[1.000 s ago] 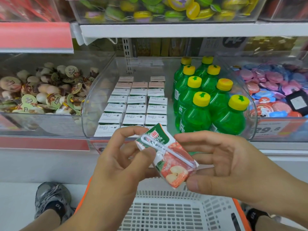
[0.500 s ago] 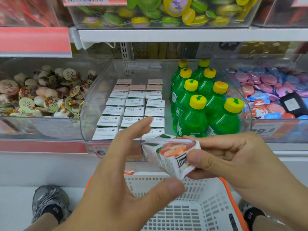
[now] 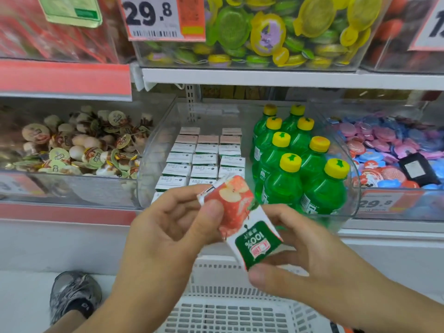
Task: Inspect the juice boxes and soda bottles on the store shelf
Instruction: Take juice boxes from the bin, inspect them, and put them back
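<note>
"100%" on the juice box; "29.8" on two price tags

The clear bin is open on top beneath the upper shelf. Juice boxes fill its left, green bottles its right; far left floor stays bare.

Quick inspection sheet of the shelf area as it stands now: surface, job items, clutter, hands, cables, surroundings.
Surface: white shelf carrying clear bins.
Job's things: apple juice box held in front of the bin; rows of juice boxes beside green soda bottles in the same bin.
Clutter: jelly cups in the left bin, pink and blue cups in the right bin.
Grippers: left hand and right hand both pinch the box.
Cables: nothing seen.
Surroundings: white basket below, shoe on the floor.
</note>
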